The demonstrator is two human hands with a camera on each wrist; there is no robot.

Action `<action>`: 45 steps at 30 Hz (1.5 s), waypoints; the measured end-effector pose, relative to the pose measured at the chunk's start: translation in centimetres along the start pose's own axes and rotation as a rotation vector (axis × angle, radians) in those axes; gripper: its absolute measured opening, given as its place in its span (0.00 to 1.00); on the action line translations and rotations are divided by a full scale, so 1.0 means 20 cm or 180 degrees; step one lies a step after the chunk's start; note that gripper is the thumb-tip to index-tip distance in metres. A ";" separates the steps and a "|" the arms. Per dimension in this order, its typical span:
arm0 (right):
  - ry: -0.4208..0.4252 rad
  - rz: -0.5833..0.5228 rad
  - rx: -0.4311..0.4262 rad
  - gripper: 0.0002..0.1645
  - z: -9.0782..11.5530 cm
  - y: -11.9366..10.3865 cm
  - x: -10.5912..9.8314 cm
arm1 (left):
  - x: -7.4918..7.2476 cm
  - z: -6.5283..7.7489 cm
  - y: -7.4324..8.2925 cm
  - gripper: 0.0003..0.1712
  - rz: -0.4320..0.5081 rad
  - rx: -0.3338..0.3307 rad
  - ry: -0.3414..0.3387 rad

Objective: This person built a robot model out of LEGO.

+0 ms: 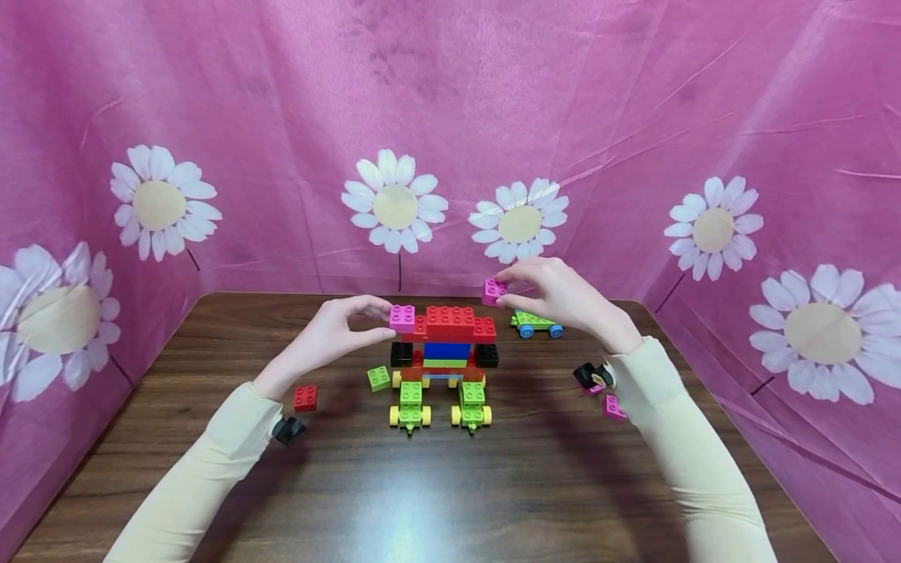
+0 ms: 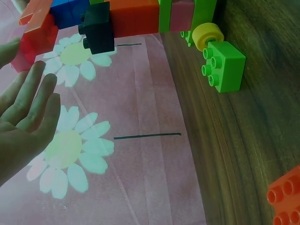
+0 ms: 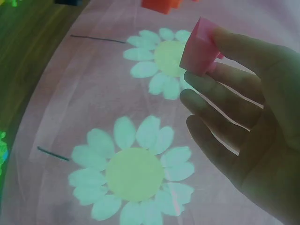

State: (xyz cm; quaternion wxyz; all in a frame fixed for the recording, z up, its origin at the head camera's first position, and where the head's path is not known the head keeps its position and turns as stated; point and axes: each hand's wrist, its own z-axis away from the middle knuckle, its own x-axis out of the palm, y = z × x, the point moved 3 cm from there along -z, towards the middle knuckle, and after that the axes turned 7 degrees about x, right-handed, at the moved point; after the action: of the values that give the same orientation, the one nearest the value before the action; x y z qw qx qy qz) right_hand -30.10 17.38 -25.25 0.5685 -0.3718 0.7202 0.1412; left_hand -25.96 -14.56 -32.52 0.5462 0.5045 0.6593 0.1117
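Observation:
A toy-brick build [image 1: 448, 352] stands mid-table, with red bricks on top, a blue one in its middle, black ones at both sides and yellow wheels below. At its upper left end sits a pink brick [image 1: 403, 317], which my left hand [image 1: 341, 332] pinches between thumb and fingers; the left wrist view shows this brick [image 2: 22, 55] at the fingertips. Above and right of the build, my right hand [image 1: 556, 291] holds another pink brick [image 1: 494, 292] in the air. In the right wrist view, thumb and fingers pinch that brick [image 3: 200, 49], apart from the build.
Left of the build lie a loose green brick [image 1: 378, 378] and a red brick [image 1: 305, 398]. A green wheeled base [image 1: 536, 323] with blue wheels stands behind right. Pink bricks [image 1: 615, 407] lie under the right forearm. A pink daisy cloth [image 1: 450, 94] surrounds the wooden table [image 1: 338, 485].

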 end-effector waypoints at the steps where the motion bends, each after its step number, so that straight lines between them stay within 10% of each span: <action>1: 0.0022 0.0008 -0.0021 0.20 -0.01 -0.01 0.00 | 0.00 0.00 0.00 0.21 -0.0004 -0.0002 -0.0005; 45: -0.0263 -0.0110 -0.0730 0.21 -0.34 -0.47 0.19 | 0.01 0.01 -0.02 0.19 0.0078 0.0025 -0.0040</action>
State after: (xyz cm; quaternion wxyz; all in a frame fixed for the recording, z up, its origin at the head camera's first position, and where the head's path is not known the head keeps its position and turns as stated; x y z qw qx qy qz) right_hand -28.66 5.21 -24.49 0.5538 -0.4406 0.6687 0.2281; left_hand -25.93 -14.71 -32.88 0.5470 0.5153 0.6500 0.1126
